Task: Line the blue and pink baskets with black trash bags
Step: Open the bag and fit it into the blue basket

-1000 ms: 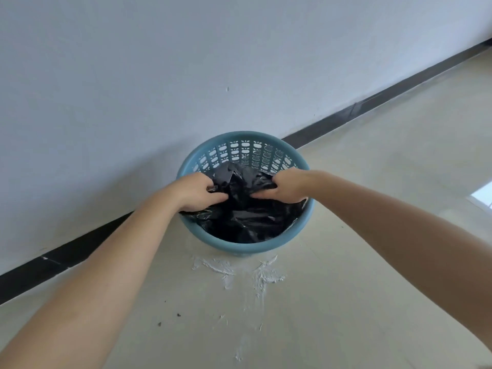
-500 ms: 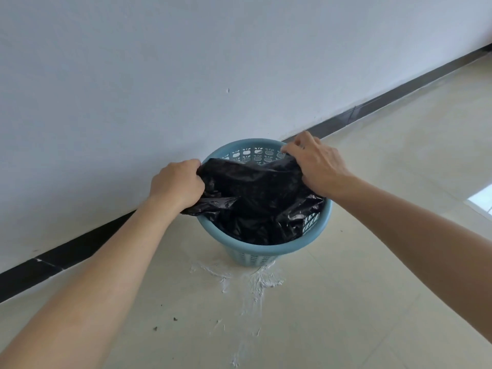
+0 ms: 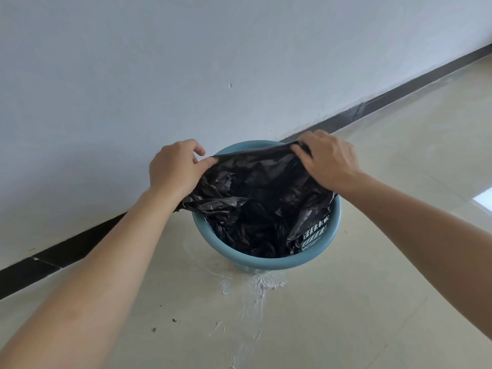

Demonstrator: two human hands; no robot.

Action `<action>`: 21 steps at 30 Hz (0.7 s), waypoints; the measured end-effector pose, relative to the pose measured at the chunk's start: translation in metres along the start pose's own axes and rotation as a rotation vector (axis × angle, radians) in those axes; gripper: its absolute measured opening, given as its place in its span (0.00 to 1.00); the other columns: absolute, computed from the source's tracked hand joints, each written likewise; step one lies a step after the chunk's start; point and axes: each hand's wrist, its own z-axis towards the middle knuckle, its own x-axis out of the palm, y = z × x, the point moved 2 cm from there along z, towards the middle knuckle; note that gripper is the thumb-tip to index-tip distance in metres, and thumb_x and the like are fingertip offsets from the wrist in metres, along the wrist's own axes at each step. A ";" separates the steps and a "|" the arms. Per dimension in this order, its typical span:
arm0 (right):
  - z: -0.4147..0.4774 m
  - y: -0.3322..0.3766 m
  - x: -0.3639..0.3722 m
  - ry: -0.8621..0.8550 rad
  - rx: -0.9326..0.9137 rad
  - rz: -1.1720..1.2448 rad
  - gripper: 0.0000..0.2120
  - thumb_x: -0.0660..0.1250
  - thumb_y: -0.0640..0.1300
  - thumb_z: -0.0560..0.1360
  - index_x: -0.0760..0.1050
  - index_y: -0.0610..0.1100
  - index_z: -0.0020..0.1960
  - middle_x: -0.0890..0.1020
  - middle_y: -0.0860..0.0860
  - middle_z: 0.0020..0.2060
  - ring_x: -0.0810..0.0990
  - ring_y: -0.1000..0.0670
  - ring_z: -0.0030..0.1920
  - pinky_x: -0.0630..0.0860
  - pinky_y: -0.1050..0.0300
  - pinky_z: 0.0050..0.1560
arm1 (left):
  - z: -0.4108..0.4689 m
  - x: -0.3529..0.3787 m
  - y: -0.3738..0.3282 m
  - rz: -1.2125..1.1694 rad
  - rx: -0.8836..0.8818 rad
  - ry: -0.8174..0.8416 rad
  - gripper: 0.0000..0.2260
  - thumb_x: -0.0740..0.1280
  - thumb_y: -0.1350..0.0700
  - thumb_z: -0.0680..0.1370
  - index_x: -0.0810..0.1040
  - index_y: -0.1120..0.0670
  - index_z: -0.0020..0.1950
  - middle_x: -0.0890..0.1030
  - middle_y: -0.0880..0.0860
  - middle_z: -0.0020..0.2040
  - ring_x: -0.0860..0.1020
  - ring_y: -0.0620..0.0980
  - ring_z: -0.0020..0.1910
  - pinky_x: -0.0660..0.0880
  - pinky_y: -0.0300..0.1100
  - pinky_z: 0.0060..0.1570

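Note:
The blue basket (image 3: 269, 262) stands on the floor close to the wall. A crumpled black trash bag (image 3: 255, 198) fills its inside. My left hand (image 3: 174, 169) pinches the bag's far edge at the basket's left side. My right hand (image 3: 328, 161) grips the same edge at the far right of the rim. Between them the edge is stretched taut over the far rim. At the near right the bag hangs loose and the basket's slotted wall (image 3: 315, 231) shows. No pink basket is in view.
A white wall with a black baseboard (image 3: 66, 249) runs just behind the basket. White powder smears (image 3: 255, 286) and a few dark specks mark the beige floor in front of it. A bright patch (image 3: 483, 201) lies at the right edge.
Both hands have risen from inside the basket and moved apart, pulling the bag's edge outward and toward the far rim. The bag has spread open.

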 end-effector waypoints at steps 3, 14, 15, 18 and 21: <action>0.005 -0.013 -0.003 -0.022 0.032 -0.097 0.10 0.60 0.45 0.80 0.74 0.48 0.60 0.82 0.46 0.50 0.80 0.40 0.47 0.66 0.52 0.42 | 0.001 -0.001 -0.002 0.163 0.113 -0.124 0.09 0.69 0.46 0.76 0.81 0.51 0.47 0.82 0.51 0.41 0.78 0.57 0.40 0.65 0.43 0.36; 0.008 -0.018 0.017 -0.049 -0.487 0.024 0.13 0.64 0.36 0.78 0.64 0.46 0.58 0.72 0.46 0.55 0.70 0.43 0.28 0.70 0.55 0.26 | 0.020 0.012 0.003 -0.437 -0.114 -0.016 0.09 0.71 0.43 0.75 0.80 0.48 0.41 0.81 0.45 0.32 0.76 0.44 0.30 0.69 0.39 0.35; 0.008 -0.019 0.019 -0.025 -0.521 -0.014 0.15 0.62 0.33 0.75 0.65 0.47 0.56 0.71 0.47 0.56 0.70 0.44 0.28 0.69 0.56 0.26 | 0.021 0.014 0.006 -0.408 -0.113 -0.052 0.10 0.70 0.44 0.75 0.77 0.48 0.42 0.80 0.45 0.31 0.75 0.44 0.29 0.68 0.39 0.33; 0.014 -0.015 0.022 -0.004 -0.497 -0.028 0.20 0.58 0.31 0.71 0.72 0.49 0.57 0.73 0.47 0.57 0.75 0.42 0.32 0.68 0.57 0.27 | 0.025 0.018 0.011 -0.225 -0.035 -0.182 0.10 0.68 0.47 0.77 0.70 0.50 0.45 0.79 0.47 0.33 0.74 0.50 0.32 0.67 0.43 0.33; 0.025 -0.006 0.029 -0.013 -0.360 -0.021 0.19 0.61 0.33 0.76 0.74 0.45 0.66 0.76 0.45 0.55 0.77 0.41 0.35 0.68 0.56 0.27 | 0.029 0.023 0.007 0.028 0.164 -0.290 0.09 0.66 0.50 0.79 0.72 0.52 0.42 0.79 0.51 0.32 0.74 0.55 0.30 0.65 0.43 0.30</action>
